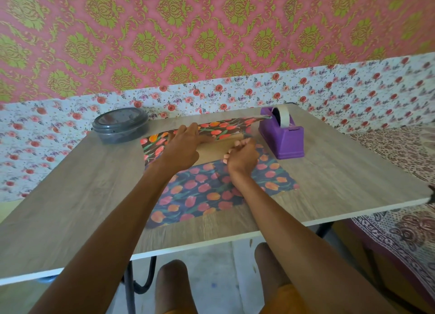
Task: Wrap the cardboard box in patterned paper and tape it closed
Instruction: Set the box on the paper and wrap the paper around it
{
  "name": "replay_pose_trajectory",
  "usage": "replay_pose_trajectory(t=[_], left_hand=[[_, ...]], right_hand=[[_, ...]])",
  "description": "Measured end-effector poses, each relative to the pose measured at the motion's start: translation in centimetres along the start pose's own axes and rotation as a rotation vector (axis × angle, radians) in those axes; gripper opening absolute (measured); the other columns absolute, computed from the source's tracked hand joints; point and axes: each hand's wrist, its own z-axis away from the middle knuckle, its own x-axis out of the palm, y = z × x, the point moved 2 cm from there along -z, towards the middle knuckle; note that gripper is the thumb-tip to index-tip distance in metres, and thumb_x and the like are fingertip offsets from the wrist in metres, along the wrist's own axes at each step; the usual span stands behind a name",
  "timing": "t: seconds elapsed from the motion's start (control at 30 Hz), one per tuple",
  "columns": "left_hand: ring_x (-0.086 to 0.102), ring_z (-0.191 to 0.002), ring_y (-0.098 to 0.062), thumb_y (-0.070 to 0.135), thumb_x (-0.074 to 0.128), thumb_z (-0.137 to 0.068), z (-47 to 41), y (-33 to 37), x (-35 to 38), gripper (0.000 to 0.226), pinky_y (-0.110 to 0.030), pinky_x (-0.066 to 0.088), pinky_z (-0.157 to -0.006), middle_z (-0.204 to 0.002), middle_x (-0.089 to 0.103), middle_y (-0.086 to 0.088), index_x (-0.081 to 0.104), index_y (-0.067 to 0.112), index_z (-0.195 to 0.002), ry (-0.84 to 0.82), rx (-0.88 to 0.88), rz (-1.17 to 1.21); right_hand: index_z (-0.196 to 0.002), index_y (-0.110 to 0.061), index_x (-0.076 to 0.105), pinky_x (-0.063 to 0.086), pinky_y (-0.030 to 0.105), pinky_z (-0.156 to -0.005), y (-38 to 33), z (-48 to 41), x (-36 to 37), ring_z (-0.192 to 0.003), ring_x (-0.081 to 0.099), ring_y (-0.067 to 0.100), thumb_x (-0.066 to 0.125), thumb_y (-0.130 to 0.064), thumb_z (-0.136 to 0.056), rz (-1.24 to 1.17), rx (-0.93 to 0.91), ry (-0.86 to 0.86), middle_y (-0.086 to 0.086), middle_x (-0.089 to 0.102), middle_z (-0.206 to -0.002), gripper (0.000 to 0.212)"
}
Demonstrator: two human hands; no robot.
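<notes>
head view: a wood-grain table (329,172) is carrying a sheet of patterned paper (204,191), dark with red and orange tulips, lying flat at its middle. the cardboard box (211,152) is resting on the far half of this sheet, with its brown top showing between the two hands. the far edge of the paper is standing raised over the far side of the box.

the left hand (186,146) is lying on the left part of the box, its fingers stretched out and touching the raised flap. the right hand (242,156) is sitting at the right end of the box with fingers curled; whether it is pinching the paper cannot be told.

a purple tape dispenser (282,137) holding a tape roll (284,116) is standing just beside the paper on the right. a grey lidded round container (120,125) is sitting near the far left corner.
</notes>
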Motion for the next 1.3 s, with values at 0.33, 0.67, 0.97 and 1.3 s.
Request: replay_pose_trajectory(t=[0.33, 0.67, 0.97, 1.3], left_hand=[[0.049, -0.112, -0.025, -0.002, 0.052, -0.084, 0.6, 1.3, -0.9, 0.068, -0.044, 0.042, -0.095, -0.126, 0.047, -0.002, 0.048, 0.035, -0.141, 0.087, 0.010, -0.161], [0.065, -0.090, -0.024, -0.014, 0.048, -0.082, 0.9, 0.8, -0.2, 0.055, -0.028, 0.053, -0.067, -0.105, 0.068, -0.008, 0.055, 0.015, -0.129, 0.334, -0.259, 0.367], [0.065, -0.087, -0.029, -0.004, 0.065, -0.082, 4.3, 3.2, 2.7, 0.028, -0.040, 0.053, -0.071, -0.104, 0.067, -0.006, 0.072, 0.012, -0.103, 0.420, -0.090, 0.040], [0.056, -0.109, -0.027, 0.029, 0.037, -0.103, 4.9, 3.2, 4.8, 0.044, -0.044, 0.049, -0.085, -0.140, 0.048, 0.000, 0.036, 0.027, -0.146, 0.027, -0.119, 0.033]], right_hand=[[-0.115, -0.012, 0.063, 0.053, 0.034, -0.086, -6.2, 2.1, -6.0, -0.101, 0.066, 0.025, 0.074, -0.013, -0.080, 0.228, -0.045, -0.173, 0.006, 0.070, -0.107, 0.037], [-0.072, -0.011, 0.066, 0.053, 0.034, -0.073, -5.0, 1.8, -7.1, -0.082, 0.069, 0.028, 0.082, -0.014, -0.070, 0.237, -0.131, -0.125, 0.009, 0.073, -0.081, 0.017], [-0.072, -0.016, 0.061, 0.053, 0.032, -0.071, -5.3, 2.6, -7.2, -0.077, 0.068, 0.025, 0.085, -0.028, -0.070, 0.262, -0.102, -0.067, 0.007, 0.071, -0.081, 0.027], [-0.089, -0.009, 0.070, 0.040, 0.025, -0.069, -5.1, 3.1, -8.2, -0.090, 0.066, 0.025, 0.076, -0.010, -0.076, 0.302, -0.084, -0.087, 0.007, 0.071, -0.093, 0.014]])
